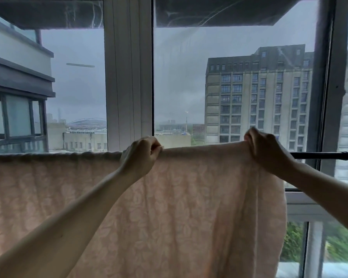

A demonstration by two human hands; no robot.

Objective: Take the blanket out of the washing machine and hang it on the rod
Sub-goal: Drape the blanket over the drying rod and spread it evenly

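- head view: a pale pink blanket (169,207) with a faint leaf pattern hangs over a dark rod (319,155) that runs across in front of a window (179,77).
- the blanket covers the rod from the left edge of the picture to just past the right hand; only the rod's bare right end shows, reaching toward the grey window frame (327,97).
- the left hand (141,155) is at the blanket's top fold, fingers curled together and pinching the cloth on the rod.
- the right hand (265,149) grips the top fold near the blanket's right edge, fingers curled over and clamped on the bunched cloth, which is lifted a little above the rod's line.
- both bare forearms reach up from the lower corners.
- beyond the glass stand a tall grey building (259,97), lower roofs and an overcast sky.
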